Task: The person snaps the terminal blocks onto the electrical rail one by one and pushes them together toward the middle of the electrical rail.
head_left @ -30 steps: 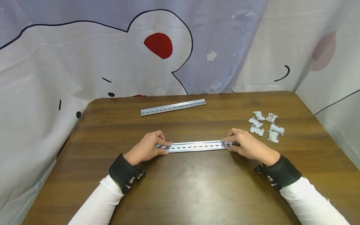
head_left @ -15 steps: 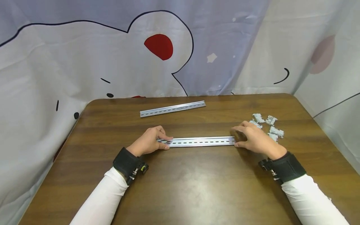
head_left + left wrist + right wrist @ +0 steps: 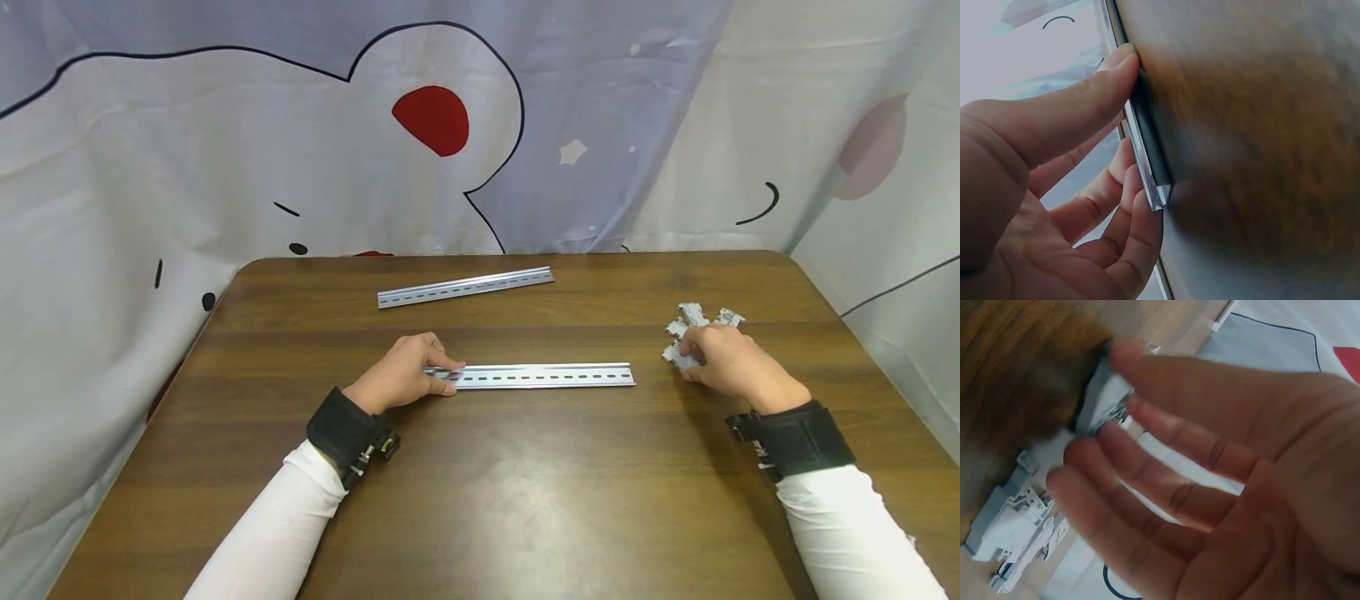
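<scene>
A slotted metal DIN rail (image 3: 542, 377) lies across the middle of the table. My left hand (image 3: 401, 375) pinches its left end; in the left wrist view the thumb presses one edge of the rail (image 3: 1141, 137) and the fingers lie along the other. At the right, my right hand (image 3: 731, 362) is over the small pale grey DIN-rail terminal blocks (image 3: 693, 314). In the right wrist view, its thumb and loosely bent fingers stand around one terminal block (image 3: 1102, 394), thumb tip right at its edge. The hand hides some blocks in the head view.
A second slotted rail (image 3: 465, 287) lies slightly slanted near the back edge of the wooden table (image 3: 480, 483). More terminal blocks (image 3: 1013, 525) lie beside the right hand's fingers. A printed curtain (image 3: 225, 158) hangs behind the table.
My right hand has let go of the rail's right end and moved right to the terminal blocks. The rail has shifted slightly away and to the right, with the left hand still gripping it.
</scene>
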The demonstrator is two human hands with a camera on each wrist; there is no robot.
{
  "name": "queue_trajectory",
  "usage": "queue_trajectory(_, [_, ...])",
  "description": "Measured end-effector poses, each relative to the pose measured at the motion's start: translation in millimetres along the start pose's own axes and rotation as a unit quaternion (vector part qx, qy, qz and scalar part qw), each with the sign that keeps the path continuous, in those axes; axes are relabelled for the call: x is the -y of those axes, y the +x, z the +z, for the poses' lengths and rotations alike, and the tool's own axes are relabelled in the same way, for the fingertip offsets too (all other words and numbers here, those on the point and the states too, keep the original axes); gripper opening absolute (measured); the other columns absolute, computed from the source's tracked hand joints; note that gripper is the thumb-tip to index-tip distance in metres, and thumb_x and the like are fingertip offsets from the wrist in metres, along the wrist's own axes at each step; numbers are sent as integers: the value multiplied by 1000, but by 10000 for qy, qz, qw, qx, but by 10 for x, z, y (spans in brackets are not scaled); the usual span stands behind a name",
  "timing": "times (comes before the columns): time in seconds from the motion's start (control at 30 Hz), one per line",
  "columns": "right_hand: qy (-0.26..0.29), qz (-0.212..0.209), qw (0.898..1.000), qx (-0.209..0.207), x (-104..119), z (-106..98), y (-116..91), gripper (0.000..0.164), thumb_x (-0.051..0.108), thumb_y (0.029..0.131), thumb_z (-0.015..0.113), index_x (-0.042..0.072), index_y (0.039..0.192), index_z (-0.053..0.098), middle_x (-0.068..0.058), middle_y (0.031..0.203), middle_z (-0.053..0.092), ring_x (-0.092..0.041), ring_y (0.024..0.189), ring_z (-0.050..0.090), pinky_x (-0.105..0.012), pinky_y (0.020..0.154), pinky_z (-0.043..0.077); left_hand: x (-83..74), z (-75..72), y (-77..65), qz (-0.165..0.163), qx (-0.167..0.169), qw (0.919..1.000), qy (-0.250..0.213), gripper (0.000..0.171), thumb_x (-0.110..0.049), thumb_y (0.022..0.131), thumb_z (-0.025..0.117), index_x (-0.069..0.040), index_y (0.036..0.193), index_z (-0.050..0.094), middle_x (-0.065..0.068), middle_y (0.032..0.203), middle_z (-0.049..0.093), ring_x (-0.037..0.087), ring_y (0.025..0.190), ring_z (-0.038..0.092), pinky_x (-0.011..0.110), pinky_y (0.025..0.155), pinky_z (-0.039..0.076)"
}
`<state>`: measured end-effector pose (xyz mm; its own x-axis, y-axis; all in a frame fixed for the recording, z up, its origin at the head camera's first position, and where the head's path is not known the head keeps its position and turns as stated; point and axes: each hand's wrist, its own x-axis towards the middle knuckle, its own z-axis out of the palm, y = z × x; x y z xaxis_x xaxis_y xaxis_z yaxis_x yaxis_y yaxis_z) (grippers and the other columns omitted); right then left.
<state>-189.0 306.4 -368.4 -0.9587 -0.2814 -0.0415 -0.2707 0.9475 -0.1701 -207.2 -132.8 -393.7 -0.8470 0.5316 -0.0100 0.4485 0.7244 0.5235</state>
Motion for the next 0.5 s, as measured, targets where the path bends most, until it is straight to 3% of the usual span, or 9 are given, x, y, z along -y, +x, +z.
queue_trajectory(0.1, [-20,-50,10000,44,13,8,20,28,5,73,79,-3,96,66,-9,70,59,-23,67,55,-37,58,44,-19,-7,-6,-15,-13,10000,69,40,-19,78,83,-13,116,74,10,102,64,25,92,58,29,74,44])
queue_trajectory(0.3, [-150,-255,9996,6,41,-4,14,45,2,74,68,-6,117,59,-4,63,53,-19,58,48,-33,54,40,-39,-12,-4,-58,3,9998,164,40,-20,78,83,-14,117,74,11,103,65,24,94,58,31,77,45])
queue_trajectory(0.4, [-261,-621,9976,-138,36,7,12,41,-3,77,61,-5,118,60,-4,60,53,-18,54,47,-32,52,39,-43,-13,-4,-71,-3,9998,204,40,-21,78,83,-14,116,74,11,103,65,24,94,58,32,77,45])
queue_trajectory(0.5, [-430,-1059,9930,-307,27,27,7,35,-8,79,57,-4,113,67,-9,66,65,-21,57,58,-36,51,45,-47,-9,-1,-106,0,9997,222,40,-21,78,83,-15,116,74,10,104,65,24,95,58,32,79,45])
